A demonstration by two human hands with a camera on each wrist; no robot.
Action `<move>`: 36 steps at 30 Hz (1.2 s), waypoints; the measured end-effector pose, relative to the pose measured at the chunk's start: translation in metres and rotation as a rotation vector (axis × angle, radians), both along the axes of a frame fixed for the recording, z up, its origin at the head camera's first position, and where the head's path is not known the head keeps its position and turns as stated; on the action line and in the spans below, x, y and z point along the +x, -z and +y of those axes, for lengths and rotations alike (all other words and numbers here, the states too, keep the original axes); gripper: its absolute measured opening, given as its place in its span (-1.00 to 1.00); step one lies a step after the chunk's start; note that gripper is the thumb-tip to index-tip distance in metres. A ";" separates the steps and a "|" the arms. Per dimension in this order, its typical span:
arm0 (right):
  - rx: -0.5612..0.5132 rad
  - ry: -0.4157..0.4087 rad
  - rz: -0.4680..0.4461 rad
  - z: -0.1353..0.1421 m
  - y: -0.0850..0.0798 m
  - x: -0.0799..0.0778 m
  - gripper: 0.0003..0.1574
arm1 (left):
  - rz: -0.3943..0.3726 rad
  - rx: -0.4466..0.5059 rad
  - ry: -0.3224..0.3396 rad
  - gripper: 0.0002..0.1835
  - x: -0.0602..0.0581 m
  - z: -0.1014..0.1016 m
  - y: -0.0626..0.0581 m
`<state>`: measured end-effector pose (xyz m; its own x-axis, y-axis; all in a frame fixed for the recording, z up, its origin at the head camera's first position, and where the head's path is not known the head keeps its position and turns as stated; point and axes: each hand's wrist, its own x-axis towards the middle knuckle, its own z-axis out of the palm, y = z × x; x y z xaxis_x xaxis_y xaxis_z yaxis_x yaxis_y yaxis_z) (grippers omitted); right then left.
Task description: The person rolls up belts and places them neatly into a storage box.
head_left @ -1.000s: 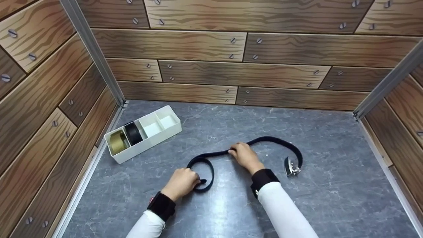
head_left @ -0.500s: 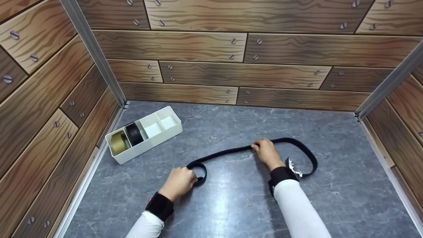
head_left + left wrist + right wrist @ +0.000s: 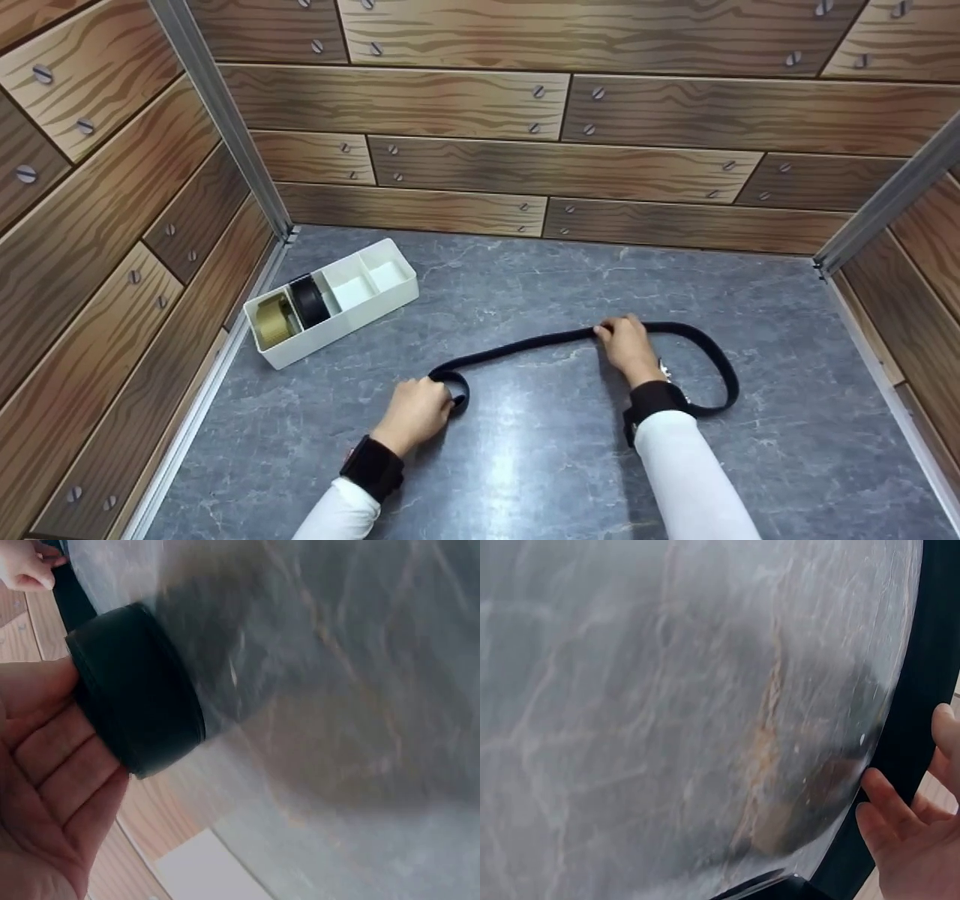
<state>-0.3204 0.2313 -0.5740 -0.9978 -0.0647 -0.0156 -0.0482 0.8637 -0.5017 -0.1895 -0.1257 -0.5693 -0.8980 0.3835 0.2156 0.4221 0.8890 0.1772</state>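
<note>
A black belt (image 3: 517, 347) stands on its edge across the grey tabletop. At its left end my left hand (image 3: 412, 415) grips a small coil, which the left wrist view shows as a wide loop (image 3: 135, 690) at the fingertips. Farther along, my right hand (image 3: 628, 346) pinches the strap between thumb and fingers; in the right wrist view the strap (image 3: 922, 652) runs between them. Beyond that hand the belt bends in a wide curve back toward the right wrist. Its silver buckle (image 3: 665, 370) is mostly hidden behind the wristband.
A white divided box (image 3: 352, 319) stands at the back left. Its left compartments hold a gold-coloured roll (image 3: 274, 321) and a black roll (image 3: 309, 301). Wood-patterned walls (image 3: 465, 165) with metal corner posts close off the back and both sides.
My right hand has slid to the right along the belt, drawing the stretch between the hands straighter. The coil at my left hand has become smaller. The buckle has gone behind the right wrist.
</note>
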 end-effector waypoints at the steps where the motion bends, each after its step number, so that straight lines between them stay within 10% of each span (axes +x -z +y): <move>1: 0.005 0.001 -0.005 -0.001 0.000 0.000 -0.58 | -0.014 0.006 0.002 -0.77 0.001 0.000 0.000; 17: 0.076 -0.079 -0.051 -0.017 -0.004 0.008 -0.45 | -0.074 0.041 -0.055 -0.74 0.003 0.011 0.000; 23: 0.152 -0.119 0.094 -0.054 -0.007 0.023 -0.36 | -0.052 0.044 -0.052 -0.78 0.005 0.013 -0.001; 32: -0.121 -0.648 -0.020 -0.137 -0.003 0.065 -0.50 | -0.063 0.053 -0.031 -0.78 0.005 0.012 -0.001; 36: -0.132 -0.757 0.041 -0.150 0.004 0.072 -0.65 | -0.085 0.058 -0.062 -0.80 0.000 0.012 0.000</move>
<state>-0.2484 0.0813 -0.5778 -0.6802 -0.7290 0.0761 -0.6234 0.5207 -0.5833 -0.1892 -0.1134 -0.5689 -0.9355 0.3160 0.1578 0.3482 0.9000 0.2621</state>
